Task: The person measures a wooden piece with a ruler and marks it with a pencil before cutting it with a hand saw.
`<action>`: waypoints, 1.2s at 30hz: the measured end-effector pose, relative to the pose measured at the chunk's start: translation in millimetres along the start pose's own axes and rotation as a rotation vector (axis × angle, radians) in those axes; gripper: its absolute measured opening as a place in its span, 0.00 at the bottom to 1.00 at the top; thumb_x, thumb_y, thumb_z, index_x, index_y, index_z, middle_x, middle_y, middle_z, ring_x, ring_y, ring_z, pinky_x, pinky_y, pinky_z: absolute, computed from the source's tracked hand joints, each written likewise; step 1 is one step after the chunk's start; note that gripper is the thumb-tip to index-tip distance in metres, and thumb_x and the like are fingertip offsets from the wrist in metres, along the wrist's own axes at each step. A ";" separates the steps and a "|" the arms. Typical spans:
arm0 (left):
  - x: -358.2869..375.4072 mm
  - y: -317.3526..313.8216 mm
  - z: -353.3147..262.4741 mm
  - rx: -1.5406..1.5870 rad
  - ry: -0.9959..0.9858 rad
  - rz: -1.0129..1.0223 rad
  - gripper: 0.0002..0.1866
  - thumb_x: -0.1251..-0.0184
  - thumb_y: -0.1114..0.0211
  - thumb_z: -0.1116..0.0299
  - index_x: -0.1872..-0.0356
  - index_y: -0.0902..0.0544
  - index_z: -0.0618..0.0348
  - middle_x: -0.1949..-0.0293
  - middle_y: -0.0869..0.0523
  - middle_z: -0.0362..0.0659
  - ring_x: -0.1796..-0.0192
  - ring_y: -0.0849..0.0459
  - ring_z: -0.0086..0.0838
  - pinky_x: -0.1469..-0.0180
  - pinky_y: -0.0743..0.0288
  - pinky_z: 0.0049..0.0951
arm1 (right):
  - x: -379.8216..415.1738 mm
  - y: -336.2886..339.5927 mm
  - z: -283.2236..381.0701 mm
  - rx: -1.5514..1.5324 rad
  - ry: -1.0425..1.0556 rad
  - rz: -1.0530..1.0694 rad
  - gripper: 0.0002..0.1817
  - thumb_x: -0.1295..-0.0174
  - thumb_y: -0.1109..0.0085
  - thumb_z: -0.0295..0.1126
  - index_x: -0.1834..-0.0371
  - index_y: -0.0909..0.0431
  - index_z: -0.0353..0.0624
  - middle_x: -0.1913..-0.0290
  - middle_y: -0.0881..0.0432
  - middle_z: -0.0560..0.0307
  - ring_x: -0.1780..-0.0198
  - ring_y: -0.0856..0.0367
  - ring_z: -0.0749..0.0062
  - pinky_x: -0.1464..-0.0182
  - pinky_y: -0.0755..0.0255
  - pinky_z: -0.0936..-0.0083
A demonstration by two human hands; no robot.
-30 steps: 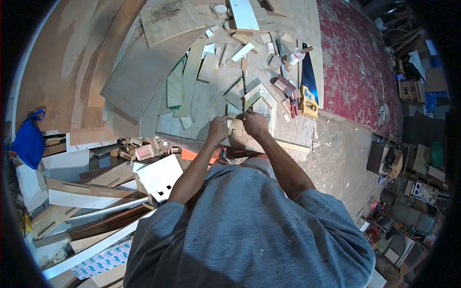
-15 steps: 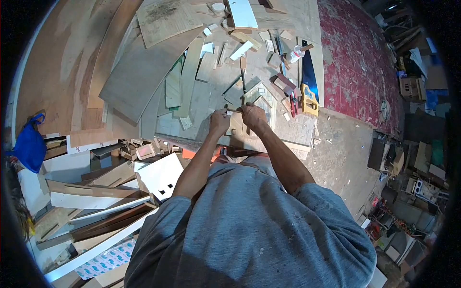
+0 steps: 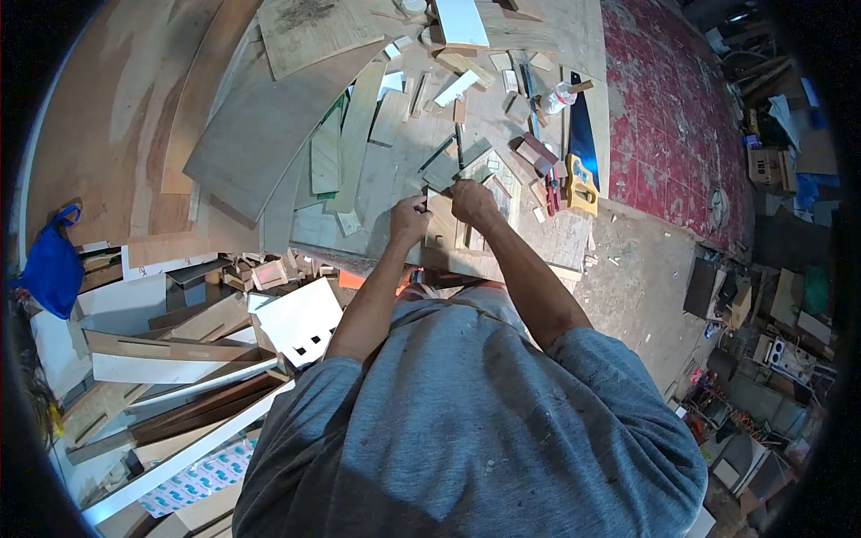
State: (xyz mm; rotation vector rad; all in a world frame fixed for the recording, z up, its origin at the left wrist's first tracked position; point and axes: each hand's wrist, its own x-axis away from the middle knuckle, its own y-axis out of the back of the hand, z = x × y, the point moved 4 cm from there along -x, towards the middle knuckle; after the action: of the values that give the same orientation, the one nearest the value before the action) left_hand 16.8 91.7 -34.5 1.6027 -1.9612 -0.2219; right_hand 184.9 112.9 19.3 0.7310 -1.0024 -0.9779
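Observation:
My left hand point(image 3: 410, 221) is closed at the near part of the workbench point(image 3: 359, 229), its fingertips at the left edge of a pale wood piece point(image 3: 441, 224). On the other side of that piece my right hand point(image 3: 475, 204) is curled with the knuckles up; what lies inside its fingers is hidden. Just beyond the hands are a thin dark metal tool point(image 3: 438, 152) and a small wooden frame-like piece point(image 3: 500, 175). A handsaw point(image 3: 582, 184) with a yellow handle and a red-handled tool point(image 3: 553, 190) lie to the right of my right hand.
Large plywood sheets point(image 3: 269, 134) cover the left of the bench. Wood offcuts point(image 3: 457, 88) and a plastic bottle point(image 3: 558, 97) lie farther back. Scrap boards point(image 3: 179, 368) pile up at lower left, beside a blue bag point(image 3: 54, 269). A red panel point(image 3: 659, 117) stands at right.
A thin stick that spanned the gap between my hands no longer shows there. More of the pale wood piece is visible between them. Both hands stay in nearly the same place.

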 end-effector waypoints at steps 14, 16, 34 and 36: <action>2.9 7.3 20.7 0.399 0.218 0.049 0.17 0.33 0.42 0.78 0.45 0.16 0.65 0.58 0.10 0.48 0.62 0.12 0.27 0.62 0.18 0.29 | -20.4 -14.3 -15.3 -0.038 0.016 -0.124 0.11 0.35 0.44 0.34 0.63 0.16 0.38 0.67 0.14 0.40 0.62 0.14 0.43 0.57 0.20 0.57; 10.4 19.4 19.7 0.414 0.269 0.067 0.18 0.31 0.42 0.76 0.41 0.19 0.65 0.55 0.11 0.47 0.60 0.13 0.27 0.63 0.19 0.27 | 0.3 12.5 -11.8 -0.194 0.020 -0.213 0.10 0.37 0.43 0.32 0.63 0.16 0.37 0.65 0.14 0.38 0.61 0.14 0.43 0.57 0.20 0.56; 105.8 18.3 64.8 0.071 0.118 0.050 0.21 0.37 0.36 0.73 0.42 0.19 0.68 0.55 0.10 0.54 0.56 0.10 0.33 0.53 0.18 0.30 | 185.6 -41.4 -180.9 -0.977 -0.640 -0.436 0.21 0.32 0.43 0.35 0.42 0.21 0.31 0.61 0.14 0.54 0.67 0.21 0.74 0.62 0.26 0.76; 102.7 11.1 43.2 0.049 -0.008 0.011 0.20 0.36 0.37 0.74 0.42 0.19 0.68 0.56 0.11 0.55 0.55 0.10 0.38 0.51 0.18 0.33 | 185.9 -41.0 -180.9 -0.931 -0.530 -0.520 0.22 0.31 0.43 0.34 0.40 0.23 0.30 0.59 0.15 0.53 0.67 0.21 0.74 0.61 0.25 0.76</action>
State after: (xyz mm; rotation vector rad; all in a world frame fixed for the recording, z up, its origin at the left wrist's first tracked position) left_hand -25.9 -11.7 -29.8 1.6243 -1.9950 -0.1778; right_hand 377.2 -61.5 -20.0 -0.0866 -0.6647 -1.9676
